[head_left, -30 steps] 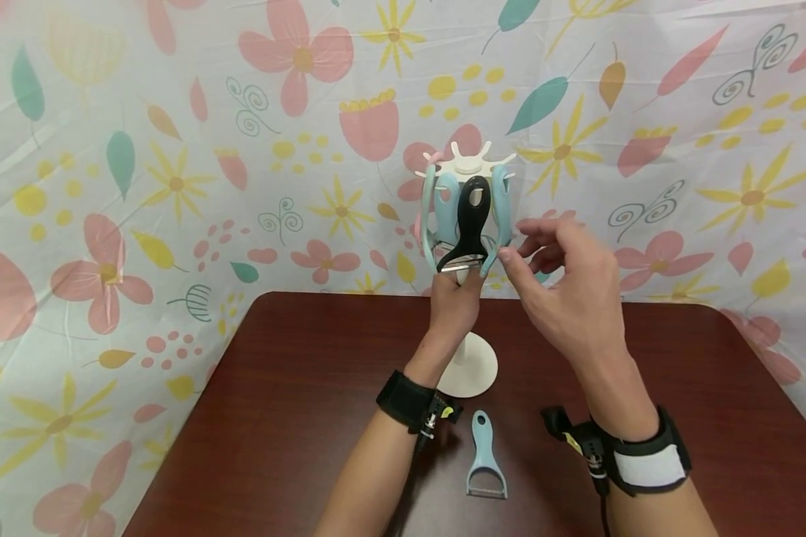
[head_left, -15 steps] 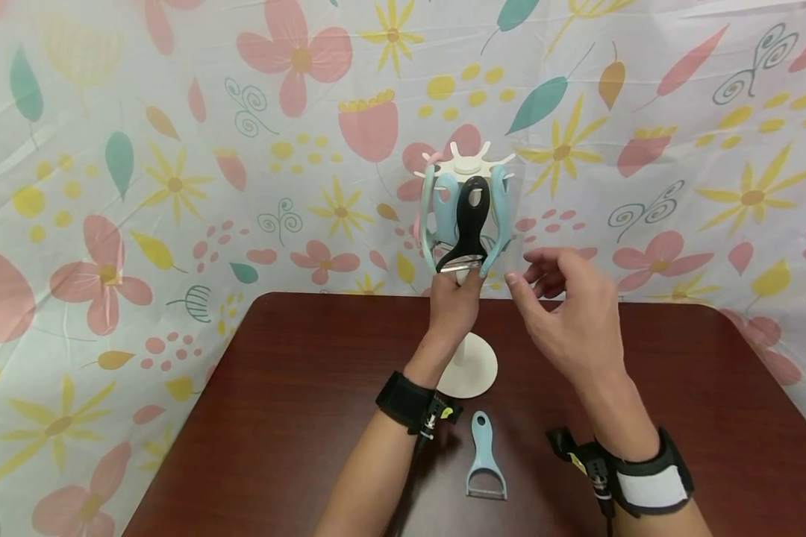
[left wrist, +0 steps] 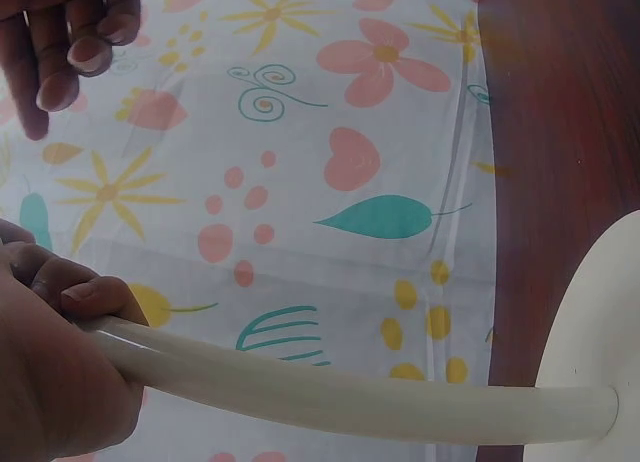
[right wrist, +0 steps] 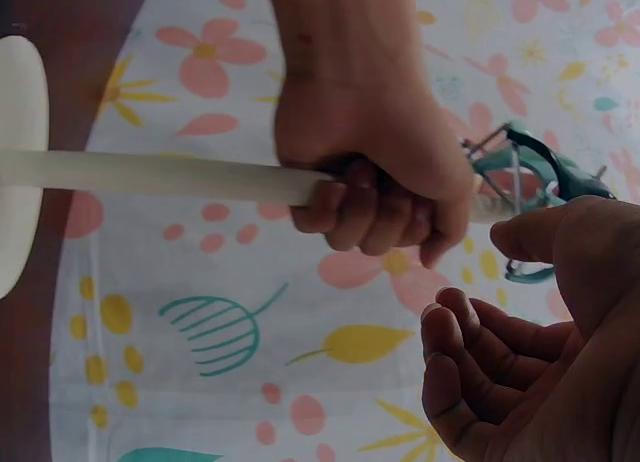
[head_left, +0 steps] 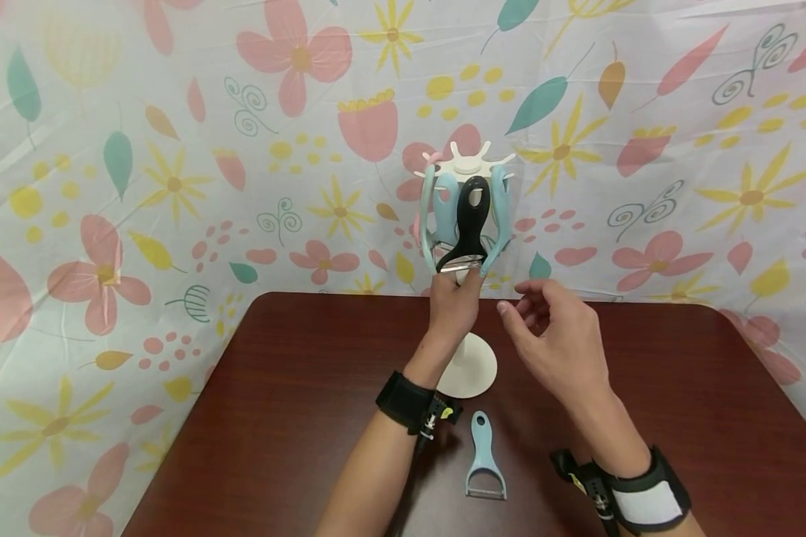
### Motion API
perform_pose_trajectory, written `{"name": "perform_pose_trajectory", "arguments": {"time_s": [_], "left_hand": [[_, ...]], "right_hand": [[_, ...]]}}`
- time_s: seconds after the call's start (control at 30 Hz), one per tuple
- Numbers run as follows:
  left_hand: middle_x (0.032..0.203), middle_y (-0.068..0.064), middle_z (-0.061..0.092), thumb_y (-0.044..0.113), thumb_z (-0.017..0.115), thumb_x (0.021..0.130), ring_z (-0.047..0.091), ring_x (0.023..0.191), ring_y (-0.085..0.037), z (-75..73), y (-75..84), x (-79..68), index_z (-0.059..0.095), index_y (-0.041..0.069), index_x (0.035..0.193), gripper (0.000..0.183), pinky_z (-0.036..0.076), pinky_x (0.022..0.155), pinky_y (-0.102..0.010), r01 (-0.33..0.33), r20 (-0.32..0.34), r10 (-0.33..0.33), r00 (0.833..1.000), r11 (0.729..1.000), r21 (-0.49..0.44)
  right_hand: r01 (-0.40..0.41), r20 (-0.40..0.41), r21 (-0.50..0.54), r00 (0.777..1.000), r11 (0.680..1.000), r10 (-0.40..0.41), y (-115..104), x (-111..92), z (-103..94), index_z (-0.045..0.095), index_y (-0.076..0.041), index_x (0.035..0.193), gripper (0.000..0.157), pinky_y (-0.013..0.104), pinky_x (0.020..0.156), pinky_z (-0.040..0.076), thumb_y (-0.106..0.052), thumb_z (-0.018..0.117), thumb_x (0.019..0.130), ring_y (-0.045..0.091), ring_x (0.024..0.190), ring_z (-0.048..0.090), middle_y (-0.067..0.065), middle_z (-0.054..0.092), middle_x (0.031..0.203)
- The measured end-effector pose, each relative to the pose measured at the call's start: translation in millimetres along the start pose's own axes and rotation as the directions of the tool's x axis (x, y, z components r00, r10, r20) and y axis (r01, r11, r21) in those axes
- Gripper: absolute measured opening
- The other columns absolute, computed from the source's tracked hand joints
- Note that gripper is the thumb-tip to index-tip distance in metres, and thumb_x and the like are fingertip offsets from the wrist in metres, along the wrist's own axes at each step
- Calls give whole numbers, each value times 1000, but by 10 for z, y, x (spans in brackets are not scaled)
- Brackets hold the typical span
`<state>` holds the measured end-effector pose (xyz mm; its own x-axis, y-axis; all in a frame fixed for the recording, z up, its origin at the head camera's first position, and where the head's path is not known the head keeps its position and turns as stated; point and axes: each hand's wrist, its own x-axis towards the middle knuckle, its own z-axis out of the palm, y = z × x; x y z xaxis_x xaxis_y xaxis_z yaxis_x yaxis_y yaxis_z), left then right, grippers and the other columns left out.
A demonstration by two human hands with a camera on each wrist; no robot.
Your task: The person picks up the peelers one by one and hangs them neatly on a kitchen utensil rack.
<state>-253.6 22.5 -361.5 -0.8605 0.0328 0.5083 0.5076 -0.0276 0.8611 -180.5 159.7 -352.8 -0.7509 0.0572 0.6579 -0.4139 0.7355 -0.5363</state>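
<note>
My left hand [head_left: 454,304] grips the pole of a white rotating rack [head_left: 469,165], high up under the hanging tools; the curled fingers show round the pole [left wrist: 330,390] in the left wrist view. From the rack's hooks hang a black peeler [head_left: 472,220] at the front and several light blue, green and pink tools, partly hidden behind one another. To the right of the pole, my right hand [head_left: 559,339] is raised above the table with loosely bent fingers, holding nothing. A light blue peeler [head_left: 483,453] lies on the table, blade end towards me.
The rack's round white base [head_left: 473,369] stands on the dark brown table [head_left: 295,418]. Behind the table's far edge hangs a flower-patterned cloth [head_left: 242,149]. Black straps with small cameras sit on both wrists.
My right hand has drawn away from the light blue tool on the rack's right side and come down lower. The left hand and the rack have stayed in place.
</note>
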Motion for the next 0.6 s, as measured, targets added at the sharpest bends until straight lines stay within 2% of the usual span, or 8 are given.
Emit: {"name": "perform_pose_trajectory", "arguments": {"time_s": [0.2,0.37,0.6], "left_hand": [[51,-3,26,13,49,100,26,42,-15,1,-8,3,33,6,56,47,23,41,-24,-10,5,10,1000,1000,-11],[51,-2,27,15,49,101,28,42,-15,-3,-12,-5,33,6,56,48,24,40,-24,8,8,-8,1000,1000,-10],[51,-2,26,17,48,102,27,41,-16,-9,-9,-14,32,7,57,49,24,40,-25,44,21,-44,999,999,-17]], "right_hand": [[7,46,-21,999,1000,-6,31,-117,57,65,-8,104,30,31,58,48,-31,72,86,7,65,53,-4,59,78],[-20,76,-52,997,998,24,58,-201,74,63,-11,100,26,33,57,45,-32,71,87,9,63,52,-4,57,76],[-49,109,-98,992,994,59,102,-308,66,64,-9,99,27,35,55,44,-33,71,87,11,62,51,-2,57,74]]}}
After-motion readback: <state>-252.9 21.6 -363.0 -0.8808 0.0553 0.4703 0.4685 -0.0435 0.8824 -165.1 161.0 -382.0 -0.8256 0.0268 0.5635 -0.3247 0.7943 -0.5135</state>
